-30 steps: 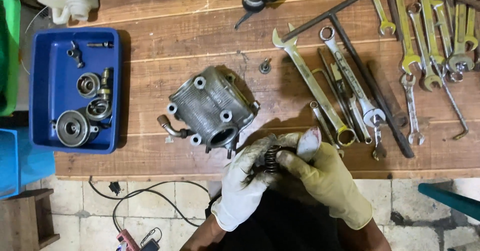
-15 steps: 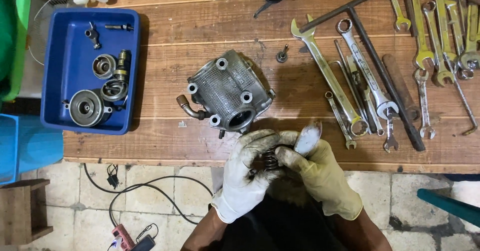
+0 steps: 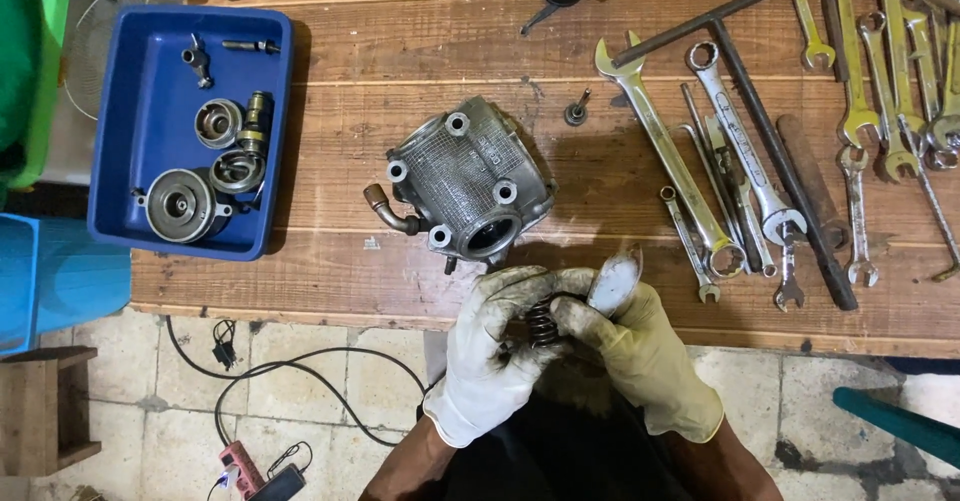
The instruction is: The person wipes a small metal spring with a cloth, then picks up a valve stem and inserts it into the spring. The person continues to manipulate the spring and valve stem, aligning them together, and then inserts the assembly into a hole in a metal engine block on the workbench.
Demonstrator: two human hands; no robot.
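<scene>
A dark coil spring (image 3: 543,321) is gripped between both gloved hands at the near edge of the wooden bench (image 3: 420,51), partly over the tiled floor (image 3: 310,401). Left hand (image 3: 495,361), white soiled glove, is curled round the spring from the left w/ fingers clenched on it; right hand (image 3: 630,346), yellowish glove, is pinched on its right end, and a pale flat piece (image 3: 613,281) is seen sticking up by that hand's fingers, kind not made out. Most of the spring is hidden by fingers. Just beyond the hands, apart from them, a grey cast-metal cylinder head (image 3: 468,183) is laid on the bench w/ a bent pipe stub on its left. Open bench is left between the head and the blue tray (image 3: 150,231) at far left; tray holds round metal parts and small bits. Right of the head, a small valve-like piece (image 3: 576,111) stands alone, then a spread of spanners (image 3: 665,156) and a long T-bar wrench (image 3: 775,161); further spanners are cut off at the right and top edges. Black objects at top centre are cropped, not identified. Blue bin (image 3: 40,281) is cut off at the left edge. Cables and a pink power strip (image 3: 240,461) are noted on the floor. No readable labels seen.
</scene>
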